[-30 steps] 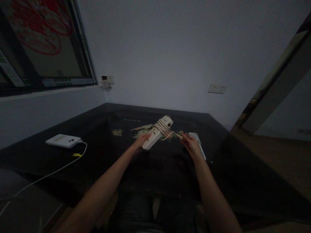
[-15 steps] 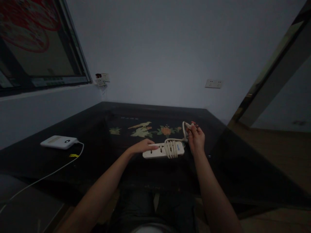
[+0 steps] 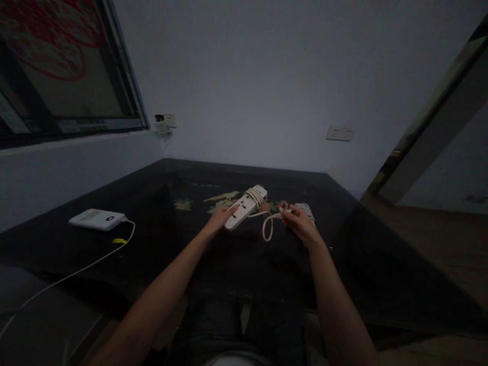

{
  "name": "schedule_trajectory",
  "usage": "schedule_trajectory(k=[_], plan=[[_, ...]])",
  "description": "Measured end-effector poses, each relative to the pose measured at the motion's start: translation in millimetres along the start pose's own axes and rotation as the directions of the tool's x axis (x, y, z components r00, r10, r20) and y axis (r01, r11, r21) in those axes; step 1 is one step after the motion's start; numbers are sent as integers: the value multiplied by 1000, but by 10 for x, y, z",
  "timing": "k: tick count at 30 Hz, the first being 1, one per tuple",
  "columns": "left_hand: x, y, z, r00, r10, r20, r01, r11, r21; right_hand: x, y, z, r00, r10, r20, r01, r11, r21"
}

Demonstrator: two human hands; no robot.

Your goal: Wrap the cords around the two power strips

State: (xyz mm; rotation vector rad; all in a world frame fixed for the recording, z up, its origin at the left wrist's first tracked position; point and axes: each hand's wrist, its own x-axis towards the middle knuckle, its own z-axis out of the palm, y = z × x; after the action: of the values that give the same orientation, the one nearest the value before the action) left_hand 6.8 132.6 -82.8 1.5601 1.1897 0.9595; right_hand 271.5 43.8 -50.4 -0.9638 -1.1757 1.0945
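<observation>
At the middle of the table (image 3: 224, 269), our left hand (image 3: 218, 220) grips the strip (image 3: 239, 217) — our right hand (image 3: 302, 223) pinches the cord (image 3: 268, 240) near its end — so we should keep it from twisting.

Light: dim, cool, bluish grey; I cannot tell its source. Brightest broad area on my feed: wall (image 3: 244, 122), palest about its middle, duller toward the top. Table (image 3: 229, 269): near black, faint sheen toward its far side, front edge sunk in shadow. Window (image 3: 102, 86): murky, its red pattern muted. Strip (image 3: 239, 215) and power bank (image 3: 96, 219): pale, standing out from the black. Left hand (image 3: 220, 218) and right hand (image 3: 299, 222): underlit, fingers soft. Table lettering: too blurred for me to read. Distortion: wide-angle, window and doorway edge (image 3: 427, 117) leaning outward.
</observation>
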Motion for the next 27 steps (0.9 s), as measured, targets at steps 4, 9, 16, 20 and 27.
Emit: schedule_trajectory(k=[4, 9, 16, 20, 27], plan=[[-53, 74, 9, 1000, 30, -6, -30, 998, -46, 29, 139, 155, 998, 34, 44, -24, 979, -203], [-135, 164, 20, 990, 138, 23, -134, 985, -110, 102, 299, 210, 993, -27, -114, -1, 972, -236], [-249, 247, 19, 945, 178, 275, -184, 983, -4, 171, 406, 181, 909, -42, -414, 78, 994, 72], [-346, 298, 42, 841, 163, 516, -232, 970, 73, 191, 377, 113, 898, -37, -437, 110, 983, 144], [-376, 312, 61, 793, 134, 595, -280, 946, 161, 158, 121, -44, 867, -160, -472, 339, 883, 325]])
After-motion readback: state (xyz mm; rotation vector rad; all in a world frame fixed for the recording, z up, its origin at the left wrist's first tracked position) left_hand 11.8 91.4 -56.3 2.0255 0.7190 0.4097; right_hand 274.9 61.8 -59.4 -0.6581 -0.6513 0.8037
